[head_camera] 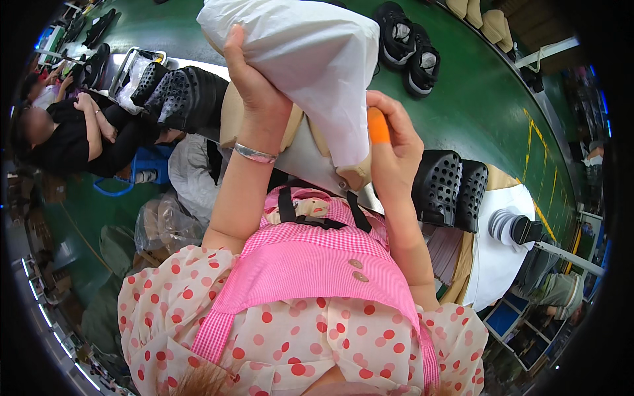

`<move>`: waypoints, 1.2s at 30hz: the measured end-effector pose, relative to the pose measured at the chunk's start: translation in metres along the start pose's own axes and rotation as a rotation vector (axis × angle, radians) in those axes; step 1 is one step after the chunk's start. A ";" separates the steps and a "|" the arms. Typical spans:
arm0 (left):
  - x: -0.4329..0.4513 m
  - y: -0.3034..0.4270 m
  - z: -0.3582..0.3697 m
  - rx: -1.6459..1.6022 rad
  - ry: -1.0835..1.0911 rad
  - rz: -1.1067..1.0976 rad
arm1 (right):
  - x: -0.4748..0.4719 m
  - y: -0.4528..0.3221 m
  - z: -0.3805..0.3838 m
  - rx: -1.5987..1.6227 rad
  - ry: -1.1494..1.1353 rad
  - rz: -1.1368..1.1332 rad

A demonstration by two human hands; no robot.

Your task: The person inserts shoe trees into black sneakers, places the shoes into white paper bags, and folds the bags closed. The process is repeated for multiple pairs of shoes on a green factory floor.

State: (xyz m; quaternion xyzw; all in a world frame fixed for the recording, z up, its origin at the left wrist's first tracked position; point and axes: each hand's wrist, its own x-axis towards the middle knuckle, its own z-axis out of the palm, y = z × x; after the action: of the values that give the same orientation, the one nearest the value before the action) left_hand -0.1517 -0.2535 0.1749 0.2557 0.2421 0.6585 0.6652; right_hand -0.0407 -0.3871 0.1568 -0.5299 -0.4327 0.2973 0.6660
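Observation:
A sheet of thin white paper (317, 54) is draped over a beige moulded form, whose edge shows at the upper left of the sheet. My left hand (257, 81) grips the paper and form from the left, thumb lying on top. At the paper's right edge, my right hand (398, 136) pinches it with bent fingers; an orange finger cot (379, 127) covers the thumb. Below the paper's lower tip, a beige piece (355, 174) shows close to my right hand. More beige moulded forms (233, 114) rest on the metal worktop (307, 148) behind my left wrist.
Black perforated shoe-shaped pieces (441, 188) stand at right, beside white sheets (500, 247) and a roll (512, 226). Similar black pieces (190, 96) stand at left. Black sneakers (408, 47) are ahead. A seated person (69, 128) is at left, near a blue stool (148, 166).

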 end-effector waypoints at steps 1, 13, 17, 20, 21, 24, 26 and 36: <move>0.002 0.002 -0.002 -0.001 0.008 0.003 | -0.001 -0.001 0.000 0.108 0.009 0.073; 0.010 0.006 -0.003 0.042 0.128 -0.023 | 0.011 0.001 0.000 0.214 0.032 0.217; -0.001 0.008 0.005 -0.052 0.072 -0.137 | 0.014 0.003 0.010 0.134 0.113 0.014; -0.003 0.006 0.001 -0.097 0.002 -0.166 | 0.011 0.014 0.002 -0.134 0.085 -0.102; -0.004 0.006 0.000 -0.096 -0.003 -0.158 | 0.009 0.014 -0.001 -0.141 0.057 -0.070; -0.005 0.008 -0.002 -0.079 -0.031 -0.124 | 0.002 0.008 0.001 -0.004 0.020 0.155; -0.004 0.010 -0.005 -0.052 -0.067 -0.091 | -0.001 0.008 -0.002 0.235 -0.003 0.340; -0.017 -0.014 -0.007 0.061 -0.372 -0.146 | 0.019 -0.006 0.002 1.033 0.103 0.549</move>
State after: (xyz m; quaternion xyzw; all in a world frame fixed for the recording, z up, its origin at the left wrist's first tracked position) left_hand -0.1458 -0.2709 0.1604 0.3746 0.1526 0.5424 0.7363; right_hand -0.0347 -0.3719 0.1674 -0.2431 -0.0458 0.6052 0.7567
